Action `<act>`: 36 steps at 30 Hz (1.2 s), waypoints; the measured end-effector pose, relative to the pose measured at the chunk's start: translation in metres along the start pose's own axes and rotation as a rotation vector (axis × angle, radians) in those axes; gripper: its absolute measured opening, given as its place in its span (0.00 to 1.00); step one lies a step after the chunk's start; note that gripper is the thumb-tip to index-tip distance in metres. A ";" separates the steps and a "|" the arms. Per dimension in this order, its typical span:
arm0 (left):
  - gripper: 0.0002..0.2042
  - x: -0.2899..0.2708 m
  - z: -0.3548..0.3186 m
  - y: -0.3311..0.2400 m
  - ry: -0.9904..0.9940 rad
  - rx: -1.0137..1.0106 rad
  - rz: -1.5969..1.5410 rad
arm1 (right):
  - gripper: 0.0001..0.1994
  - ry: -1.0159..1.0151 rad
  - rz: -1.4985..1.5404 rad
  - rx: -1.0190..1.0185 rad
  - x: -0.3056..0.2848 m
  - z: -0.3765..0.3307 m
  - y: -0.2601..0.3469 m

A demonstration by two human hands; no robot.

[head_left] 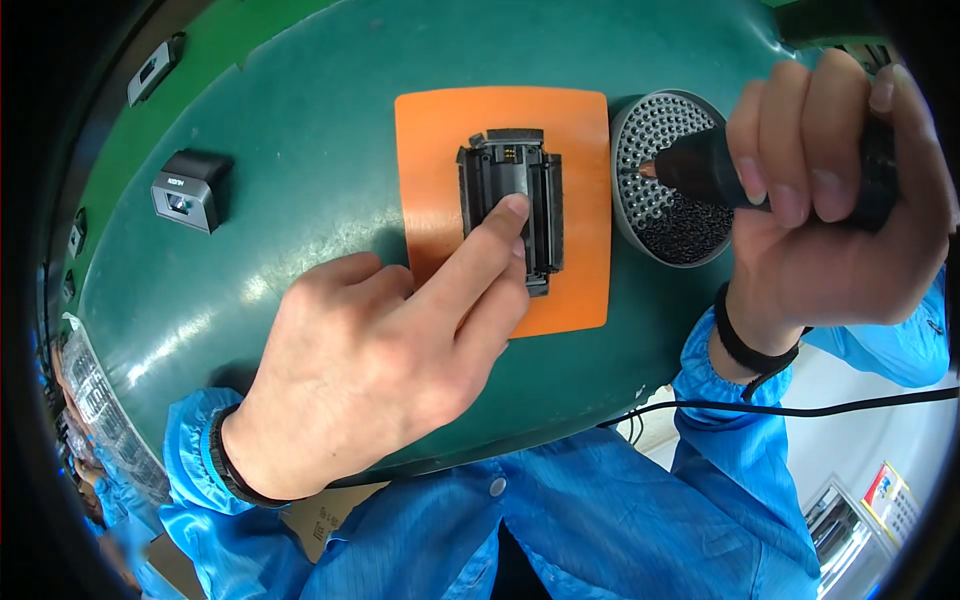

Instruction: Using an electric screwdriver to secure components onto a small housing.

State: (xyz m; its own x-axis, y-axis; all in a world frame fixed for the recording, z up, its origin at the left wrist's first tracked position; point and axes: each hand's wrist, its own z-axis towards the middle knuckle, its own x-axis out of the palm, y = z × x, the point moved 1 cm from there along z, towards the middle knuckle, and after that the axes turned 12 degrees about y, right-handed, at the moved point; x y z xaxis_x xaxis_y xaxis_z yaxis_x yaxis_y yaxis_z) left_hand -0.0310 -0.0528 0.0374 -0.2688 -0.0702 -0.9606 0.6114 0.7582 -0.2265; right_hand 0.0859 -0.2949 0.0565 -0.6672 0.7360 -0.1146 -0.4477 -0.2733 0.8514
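Observation:
A black plastic housing (540, 215) with foam-like strips along its edges lies on an orange mat (585, 300). My left hand (370, 350) holds it down, index finger and thumb pressed on its middle, the other fingers curled. My right hand (820, 180) is wrapped around a dark electric screwdriver (695, 168), held nearly level. Its copper-coloured tip points left, over a round grey screw tray (680, 97) whose plate has many holes. Small dark screws (690, 230) are heaped in the tray's near part. My left palm hides the housing's lower left.
A grey-and-black device (187, 195) with a small window stands on the green table (310, 130) at the left. Another similar unit (155, 70) sits farther back. A black cable (800, 410) runs along the right near side. A clear plastic-wrapped item (105, 400) lies at the left edge.

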 end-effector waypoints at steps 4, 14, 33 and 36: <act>0.28 -0.003 -0.002 0.001 0.037 -0.002 0.000 | 0.10 0.007 -0.017 0.015 0.004 0.004 -0.002; 0.20 0.000 -0.005 0.003 -0.033 0.024 0.027 | 0.12 -0.057 -0.002 0.083 0.000 0.020 0.010; 0.08 0.010 -0.008 0.002 -0.086 0.060 0.039 | 0.14 0.138 0.060 0.024 0.026 0.032 -0.006; 0.08 0.011 -0.008 0.001 -0.095 0.059 0.040 | 0.14 0.139 0.062 0.025 0.026 0.032 -0.007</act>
State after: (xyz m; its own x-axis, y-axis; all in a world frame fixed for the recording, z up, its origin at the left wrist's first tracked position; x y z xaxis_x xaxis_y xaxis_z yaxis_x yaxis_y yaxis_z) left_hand -0.0391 -0.0478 0.0283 -0.1732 -0.1036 -0.9794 0.6640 0.7221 -0.1938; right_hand 0.0910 -0.2544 0.0635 -0.7696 0.6252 -0.1297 -0.3892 -0.2983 0.8715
